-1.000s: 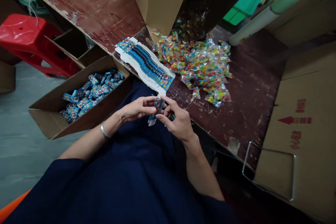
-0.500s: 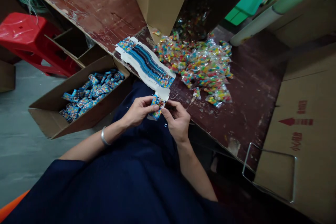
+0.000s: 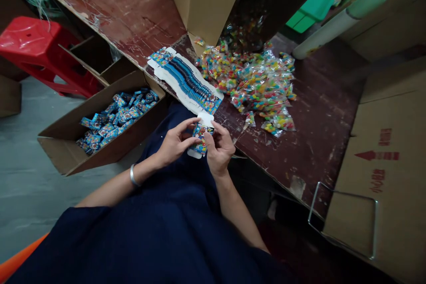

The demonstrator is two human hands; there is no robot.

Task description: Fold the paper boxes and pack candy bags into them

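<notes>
Between my two hands, above my lap, is a small blue printed candy box with white end flaps standing out at top and bottom. My left hand grips its left edge between thumb and fingers. On the right edge, my right hand pinches it, thumb across the printed face. Just beyond, a fanned row of flat, unfolded candy boxes lies at the table edge. To its right spreads a pile of clear bags of colourful candy.
At left, an open carton holds many filled-looking blue boxes, near a red stool. A tall carton stands on the red-brown table. A printed carton and a metal wire frame are at right.
The candy box has turned so its wide printed face shows. My right hand has shifted left and closed in on its right edge; my left fingers have moved up its left side.
</notes>
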